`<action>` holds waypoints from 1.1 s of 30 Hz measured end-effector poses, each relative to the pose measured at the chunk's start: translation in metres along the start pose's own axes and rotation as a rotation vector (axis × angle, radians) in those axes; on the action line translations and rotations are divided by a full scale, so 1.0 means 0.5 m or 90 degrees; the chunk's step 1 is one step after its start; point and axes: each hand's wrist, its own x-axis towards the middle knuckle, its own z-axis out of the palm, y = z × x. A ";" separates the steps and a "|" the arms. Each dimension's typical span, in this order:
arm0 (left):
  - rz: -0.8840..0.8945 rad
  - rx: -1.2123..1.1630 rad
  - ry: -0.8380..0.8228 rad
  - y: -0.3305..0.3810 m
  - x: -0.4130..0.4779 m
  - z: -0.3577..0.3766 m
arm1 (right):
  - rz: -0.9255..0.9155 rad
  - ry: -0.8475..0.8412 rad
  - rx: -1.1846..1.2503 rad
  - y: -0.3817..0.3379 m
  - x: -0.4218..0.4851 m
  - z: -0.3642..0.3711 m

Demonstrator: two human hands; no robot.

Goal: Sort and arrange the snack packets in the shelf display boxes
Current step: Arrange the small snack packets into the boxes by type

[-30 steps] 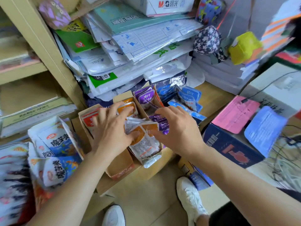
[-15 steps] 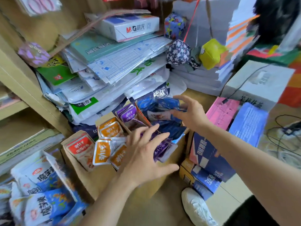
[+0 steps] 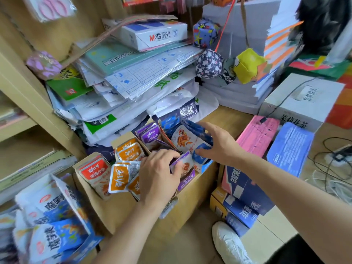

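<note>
Two hands busy: left hand (image 3: pixel 158 174) pinches a purple packet (image 3: pixel 183 164), right hand (image 3: pixel 219 143) curls round blue packets (image 3: pixel 200 156) beside it — loose orange packets (image 3: pixel 122 176) left of the pinch may slide off the box (image 3: pixel 118 210) if nudged.

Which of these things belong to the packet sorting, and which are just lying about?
Job: orange packets; red packets; purple packets; blue packets, gripped by right hand; loose purple packet, pinched by left hand; cardboard display boxes.

Lying about: paper stack; M&G box; yellow pouch; pink pack; cables.
</note>
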 end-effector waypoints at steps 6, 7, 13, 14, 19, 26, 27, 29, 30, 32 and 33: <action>-0.075 0.040 0.033 0.008 0.016 0.002 | -0.065 0.004 -0.082 0.001 -0.009 0.010; -0.079 0.056 0.031 0.011 0.017 0.004 | -0.057 0.002 -0.097 0.000 -0.010 0.009; -0.031 0.094 -0.001 0.010 0.008 0.010 | -0.007 -0.046 -0.151 -0.005 -0.016 0.020; -0.021 0.079 0.005 0.006 0.006 0.008 | 0.002 -0.035 -0.100 -0.003 -0.017 0.018; 0.004 0.001 -0.006 -0.004 -0.015 -0.015 | 0.058 0.013 0.022 -0.001 -0.032 -0.004; 0.036 0.010 -0.036 -0.014 -0.058 -0.045 | 0.048 0.046 -0.057 -0.045 -0.059 -0.039; 0.041 0.009 -0.037 -0.013 -0.064 -0.050 | 0.018 0.080 -0.059 -0.061 -0.069 -0.045; 0.056 -0.006 -0.019 -0.009 -0.073 -0.065 | -0.034 0.135 -0.019 -0.101 -0.093 -0.054; 0.061 -0.021 -0.007 -0.006 -0.078 -0.077 | -0.053 0.138 0.006 -0.122 -0.105 -0.057; 0.054 -0.061 -0.011 -0.004 -0.092 -0.106 | -0.100 0.099 0.030 -0.163 -0.125 -0.056; 0.038 -0.078 -0.030 -0.006 -0.102 -0.123 | -0.128 0.069 0.024 -0.182 -0.132 -0.054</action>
